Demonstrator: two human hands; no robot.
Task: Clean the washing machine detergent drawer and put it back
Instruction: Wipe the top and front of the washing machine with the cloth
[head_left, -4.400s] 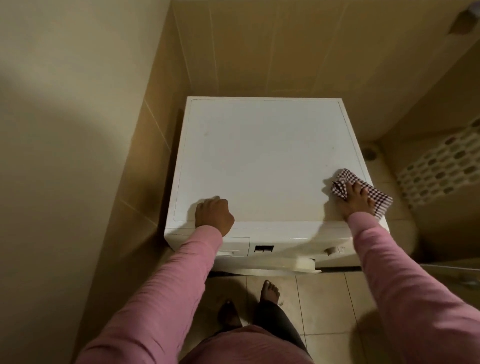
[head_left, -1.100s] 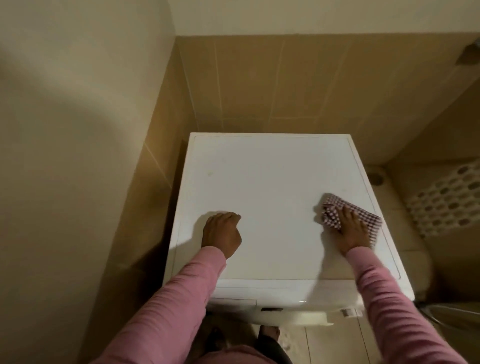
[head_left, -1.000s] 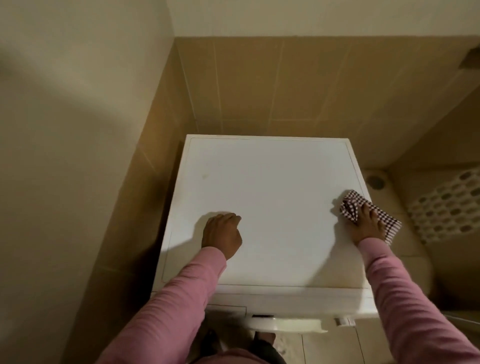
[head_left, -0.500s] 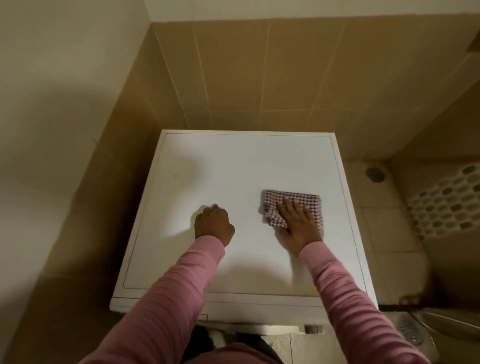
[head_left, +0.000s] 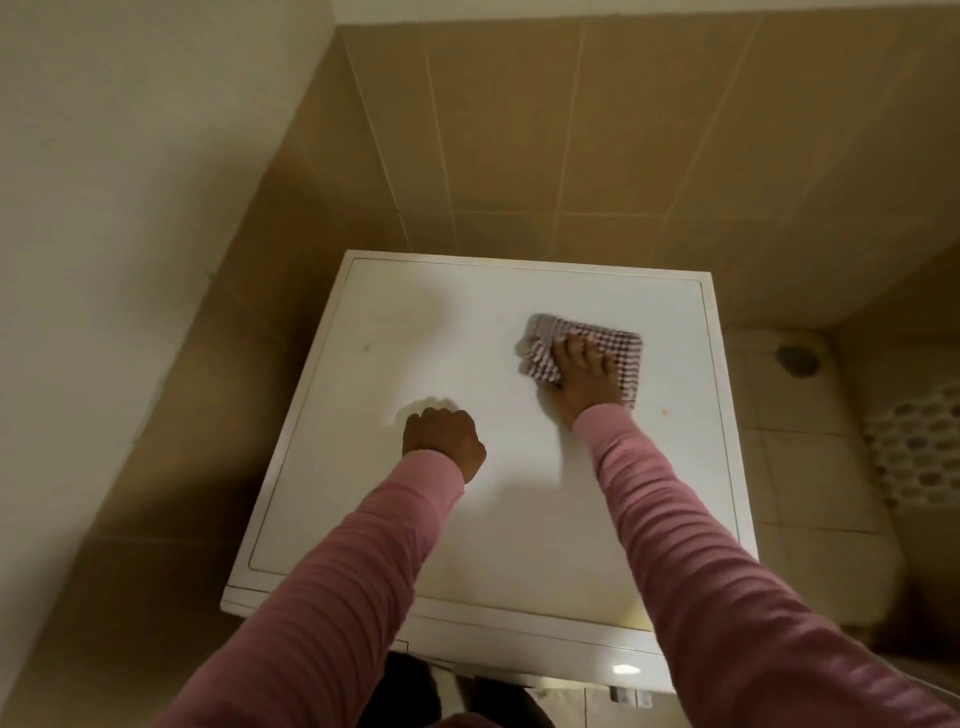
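I look down on the white top of the washing machine (head_left: 467, 530). My right hand (head_left: 584, 376) lies flat with straight fingers on a red-and-white checked cloth (head_left: 618, 345), pressing it onto the far right part of the top. My left hand (head_left: 441, 441) is a closed fist resting on the top left of centre and holds nothing. Both arms wear pink sleeves. The detergent drawer is hidden below the machine's front edge.
Beige tiled walls close in behind and to the left of the machine. A tiled floor with a round drain (head_left: 795, 358) lies to the right. A white perforated basket (head_left: 914, 447) stands at the right edge.
My right hand has slid the cloth from the right edge toward the middle, then further back on the top. My left fist stays in place.
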